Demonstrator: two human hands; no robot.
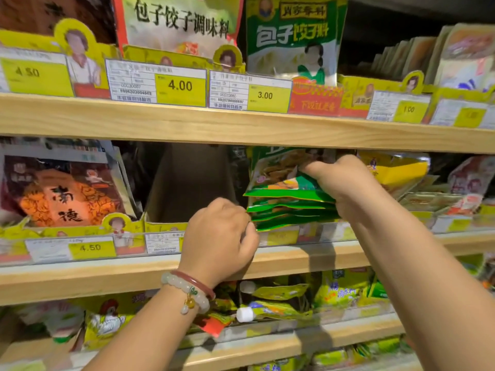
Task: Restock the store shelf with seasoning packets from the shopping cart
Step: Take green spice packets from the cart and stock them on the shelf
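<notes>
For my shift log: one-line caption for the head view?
Right hand grips a stack of green seasoning packets at the middle shelf; left hand steadies their edge.

green packets [289, 195], pale wood shelf [241, 124]

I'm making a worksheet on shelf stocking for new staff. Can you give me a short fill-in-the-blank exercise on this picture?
1. The right hand grips a stack of ____ packets at the middle shelf.
2. The left hand, with two ____ at its wrist, touches the lower left edge of that stack.
3. The cardboard box left of the stack looks ____.
4. The price tag above that box reads ____.

Missing words: green; bracelets; empty; 4.00
</notes>
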